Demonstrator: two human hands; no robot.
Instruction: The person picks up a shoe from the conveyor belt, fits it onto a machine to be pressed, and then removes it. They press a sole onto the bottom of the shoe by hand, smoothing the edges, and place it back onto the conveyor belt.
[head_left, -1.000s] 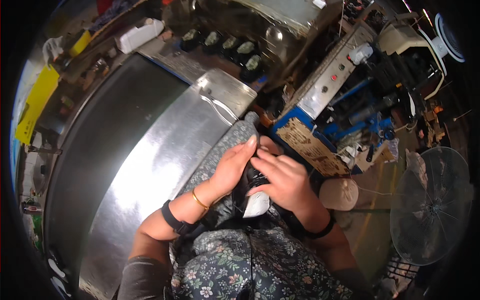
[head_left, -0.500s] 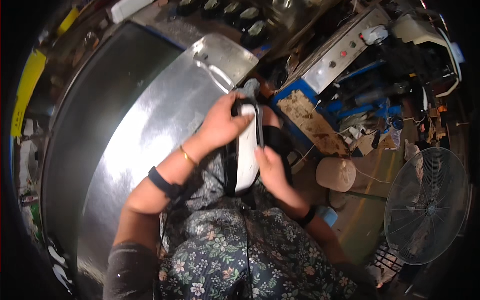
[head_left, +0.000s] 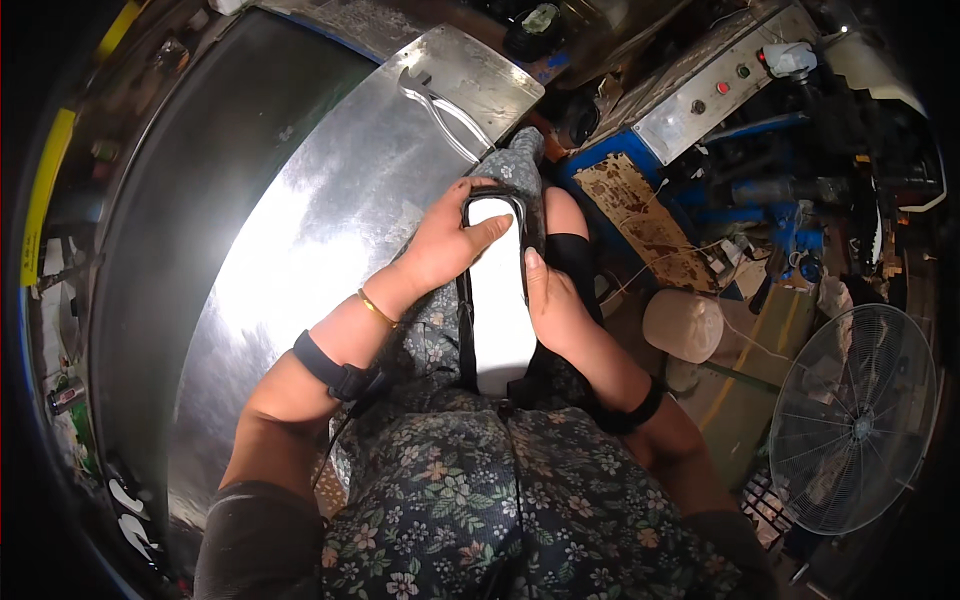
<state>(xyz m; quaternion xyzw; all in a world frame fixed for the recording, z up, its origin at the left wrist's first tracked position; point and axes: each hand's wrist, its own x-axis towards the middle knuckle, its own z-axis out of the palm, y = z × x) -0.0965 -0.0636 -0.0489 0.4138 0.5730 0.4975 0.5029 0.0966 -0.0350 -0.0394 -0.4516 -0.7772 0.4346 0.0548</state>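
Observation:
On my lap lies what looks like a black shoe upper [head_left: 466, 330] around a long white sole-shaped piece [head_left: 497, 300], its white face turned up. My left hand [head_left: 447, 238] grips the far end, thumb pressed on the white face and fingers over the black rim. At the right edge, my right hand [head_left: 562, 308] is closed on the side, with its thumb on the black rim and its other fingers mostly hidden beneath. Metal pincers [head_left: 450, 118] lie on the steel tabletop [head_left: 300, 230], beyond my left hand.
A dark belt-like surface [head_left: 200, 200] runs along the left of the steel top. Far right stands a blue machine with a button panel [head_left: 715, 95]. On the floor to the right are a pale tub [head_left: 683, 326] and a large caged fan [head_left: 860, 420].
My right hand has shifted slightly right and wraps more around the side of the shoe upper. The white face is turned more fully up. The view has shifted a little.

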